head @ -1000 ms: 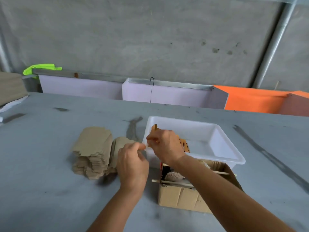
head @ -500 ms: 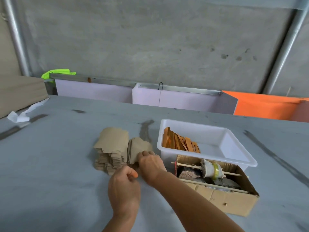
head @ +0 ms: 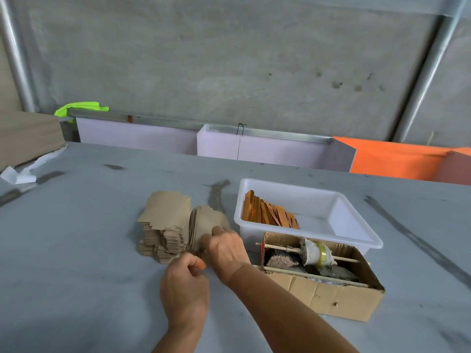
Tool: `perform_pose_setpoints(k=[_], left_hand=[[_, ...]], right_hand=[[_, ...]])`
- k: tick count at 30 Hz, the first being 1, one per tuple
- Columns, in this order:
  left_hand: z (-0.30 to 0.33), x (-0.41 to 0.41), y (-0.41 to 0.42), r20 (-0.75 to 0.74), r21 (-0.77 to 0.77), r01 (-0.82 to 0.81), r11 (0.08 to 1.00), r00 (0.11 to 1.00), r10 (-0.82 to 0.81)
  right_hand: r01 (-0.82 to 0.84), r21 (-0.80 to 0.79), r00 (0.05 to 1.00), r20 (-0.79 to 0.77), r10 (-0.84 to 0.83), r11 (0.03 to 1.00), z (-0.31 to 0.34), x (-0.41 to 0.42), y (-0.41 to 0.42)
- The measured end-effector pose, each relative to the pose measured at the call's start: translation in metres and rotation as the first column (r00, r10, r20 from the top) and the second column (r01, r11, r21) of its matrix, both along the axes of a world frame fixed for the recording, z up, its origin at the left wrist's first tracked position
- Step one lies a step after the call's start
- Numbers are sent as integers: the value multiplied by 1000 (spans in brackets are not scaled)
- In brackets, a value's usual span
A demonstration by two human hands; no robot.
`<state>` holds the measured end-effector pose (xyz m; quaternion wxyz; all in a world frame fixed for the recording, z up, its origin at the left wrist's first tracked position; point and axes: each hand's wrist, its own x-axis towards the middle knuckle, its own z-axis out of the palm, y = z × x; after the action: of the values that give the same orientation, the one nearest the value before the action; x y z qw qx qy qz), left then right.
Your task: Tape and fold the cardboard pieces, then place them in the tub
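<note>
Cardboard pieces sat in a ragged stack on the grey worktop, with a second bundle leaning on edge against its right side. The right hand had come back from the tub a moment earlier and now lay on that leaning bundle, fingers curled over its near edge as if peeling off one blank. Just below it the left hand was loosely closed, thumb against forefinger; whether it pinched anything I could not tell. Outward to the right stood the white tub, where a row of taped orange-faced pieces leaned against the left wall, most of the floor bare. In front of the tub, touching it, an open cardboard box carried a tape roll on a thin stick across its top. To my eye one piece had just been filed away and the next round was starting.
</note>
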<state>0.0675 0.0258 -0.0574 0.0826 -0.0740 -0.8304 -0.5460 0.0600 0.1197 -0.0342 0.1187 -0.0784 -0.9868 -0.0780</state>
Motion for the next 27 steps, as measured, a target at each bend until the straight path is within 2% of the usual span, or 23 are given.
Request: perform_pose_setpoints(k=[3, 6, 11, 13, 17, 19, 21, 23, 26, 27], left_hand=[[-2, 1, 1, 12, 2, 11, 1000, 1000, -11], [-3, 1, 2, 6, 5, 21, 1000, 1000, -21], [-6, -1, 2, 8, 36, 10, 999, 1000, -10], [-7, -2, 2, 12, 68, 5, 998, 1000, -6], [3, -2, 0, -16, 181, 37, 983, 999, -34], [12, -2, -1, -81, 139, 41, 989, 996, -30], [25, -1, -2, -211, 50, 53, 997, 977, -42], [37, 0, -1, -295, -16, 126, 992, 947, -126], [48, 7, 2, -203, 18, 347, 938, 920, -336], [48, 11, 3, -172, 39, 416, 909, 899, -404]], right_hand=[[-6, 73, 1000, -28, 8, 997, -5, 0, 0], [-50, 49, 996, -78, 54, 998, -7, -4, -4], [-6, -112, 986, -164, -12, 994, -3, -2, -1], [9, -160, 964, -262, -51, 987, 6, 5, -2], [-19, -271, 836, -533, -133, 963, 32, 30, 0], [-91, -343, 776, -612, -150, 935, 44, 47, 6], [-178, -498, 749, -628, -212, 849, 52, 69, 13], [-226, -684, 770, -562, -302, 694, 56, 94, 22], [-260, -874, 827, -420, -373, 410, 52, 129, 33], [-252, -905, 835, -382, -395, 343, 48, 140, 36]])
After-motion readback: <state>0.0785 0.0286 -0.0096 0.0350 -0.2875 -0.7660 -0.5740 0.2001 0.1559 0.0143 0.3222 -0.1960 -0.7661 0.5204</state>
